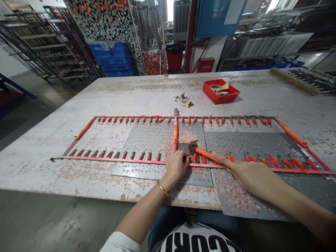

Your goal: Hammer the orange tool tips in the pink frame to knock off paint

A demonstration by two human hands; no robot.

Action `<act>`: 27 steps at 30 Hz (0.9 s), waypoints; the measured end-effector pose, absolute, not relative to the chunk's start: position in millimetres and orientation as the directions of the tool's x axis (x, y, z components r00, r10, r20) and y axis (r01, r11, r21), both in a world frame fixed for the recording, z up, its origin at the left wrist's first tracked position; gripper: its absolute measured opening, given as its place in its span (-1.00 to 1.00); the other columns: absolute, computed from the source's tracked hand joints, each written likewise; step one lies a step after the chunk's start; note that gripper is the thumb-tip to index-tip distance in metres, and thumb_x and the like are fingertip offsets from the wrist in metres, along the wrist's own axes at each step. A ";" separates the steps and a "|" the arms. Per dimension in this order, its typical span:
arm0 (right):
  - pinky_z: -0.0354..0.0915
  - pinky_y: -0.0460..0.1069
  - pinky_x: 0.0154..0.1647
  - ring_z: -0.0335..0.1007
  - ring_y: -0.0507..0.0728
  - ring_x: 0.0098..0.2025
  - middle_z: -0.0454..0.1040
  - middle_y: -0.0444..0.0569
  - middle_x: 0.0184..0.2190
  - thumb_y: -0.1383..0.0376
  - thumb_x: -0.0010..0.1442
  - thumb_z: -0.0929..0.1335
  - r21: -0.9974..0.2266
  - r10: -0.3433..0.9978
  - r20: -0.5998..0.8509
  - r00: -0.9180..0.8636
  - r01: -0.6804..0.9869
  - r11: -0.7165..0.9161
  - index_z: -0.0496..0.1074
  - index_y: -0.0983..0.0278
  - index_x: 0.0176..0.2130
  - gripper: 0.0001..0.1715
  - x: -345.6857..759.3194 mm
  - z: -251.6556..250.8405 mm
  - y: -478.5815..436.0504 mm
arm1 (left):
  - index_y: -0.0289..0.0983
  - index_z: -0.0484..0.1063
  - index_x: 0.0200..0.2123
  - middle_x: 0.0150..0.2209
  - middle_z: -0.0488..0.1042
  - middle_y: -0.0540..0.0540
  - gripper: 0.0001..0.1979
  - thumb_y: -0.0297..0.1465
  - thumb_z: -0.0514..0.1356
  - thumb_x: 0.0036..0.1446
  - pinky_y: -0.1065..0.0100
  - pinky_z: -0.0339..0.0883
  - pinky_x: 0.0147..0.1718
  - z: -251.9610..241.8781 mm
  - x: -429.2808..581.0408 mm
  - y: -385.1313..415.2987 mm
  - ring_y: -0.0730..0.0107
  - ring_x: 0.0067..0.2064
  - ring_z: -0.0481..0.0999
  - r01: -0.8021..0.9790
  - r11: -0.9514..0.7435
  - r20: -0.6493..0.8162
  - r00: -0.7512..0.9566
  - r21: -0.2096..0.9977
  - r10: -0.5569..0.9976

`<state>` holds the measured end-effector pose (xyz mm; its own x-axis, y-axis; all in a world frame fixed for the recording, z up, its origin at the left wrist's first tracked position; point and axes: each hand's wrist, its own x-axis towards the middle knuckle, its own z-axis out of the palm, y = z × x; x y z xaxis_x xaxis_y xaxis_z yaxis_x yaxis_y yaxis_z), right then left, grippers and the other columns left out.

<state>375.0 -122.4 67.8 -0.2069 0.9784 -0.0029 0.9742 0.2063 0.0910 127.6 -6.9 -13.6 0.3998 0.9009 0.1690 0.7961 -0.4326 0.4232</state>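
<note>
Two hands were observed above one worn white surface [139, 92]. The right hand [249, 173] was closed around one orange-handled hammer with a dark metal head [206, 154]. The left hand [175, 164] had its fingers curled in at the near bar of one long pink-and-orange rectangular frame [175, 132]; whether it gripped a piece could not be told. The frame lay across the middle of the surface, toward the near edge. Twelve brownish-red hooked pieces [133, 155] were counted on the near bar left of the left hand; the hammer and right hand obstructed the count opposite. Two grey textured sheets [147, 171] lay beneath, strewn with pink-and-white shavings [187, 135]. One red plastic tray [227, 99] and one crumpled pale cloth [183, 100] sat toward the far edge.
</note>
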 end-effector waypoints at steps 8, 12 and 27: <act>0.22 -0.05 -0.55 0.43 0.11 -0.58 0.60 -0.15 -0.46 0.11 0.48 0.15 -0.135 0.970 0.241 -0.043 0.988 0.077 0.14 0.06 0.45 -0.37 377.4 55.1 -139.6 | -0.20 0.45 -0.35 -0.32 0.56 -0.05 -0.88 -0.35 0.24 0.27 0.23 0.22 -0.17 -15.7 126.0 -5.0 0.22 -0.19 0.48 0.773 -0.425 0.171 0.392 0.472 0.904; 0.40 -0.03 -0.42 0.58 0.15 -0.45 0.68 -0.04 -0.28 0.09 0.46 0.19 -0.398 0.954 0.232 0.191 0.913 -0.086 0.16 0.15 0.45 -0.33 369.5 33.3 -162.4 | -0.21 0.42 -0.30 -0.31 0.55 -0.05 -0.93 -0.41 0.19 0.29 0.23 0.25 -0.16 -14.9 121.8 -4.0 0.24 -0.20 0.48 0.715 -0.409 0.161 0.391 0.566 0.906; 0.33 0.00 -0.64 0.31 0.13 -0.68 0.34 -0.20 -0.70 -0.14 0.24 0.35 -0.809 0.818 -0.176 0.548 0.394 -0.437 0.51 0.23 0.04 -0.38 381.4 -25.8 -232.9 | -0.14 0.47 0.04 -0.10 0.54 -0.09 -0.76 -0.27 0.24 0.35 0.16 0.23 -0.05 -7.3 56.0 -5.4 0.17 -0.03 0.42 0.664 -0.719 0.132 0.709 0.207 0.693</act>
<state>381.4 -232.9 -25.8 0.5478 0.8180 -0.1756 0.3938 -0.4373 -0.8085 56.0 -5.4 -7.3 0.7089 0.6929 0.1317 0.6640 -0.7186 0.2066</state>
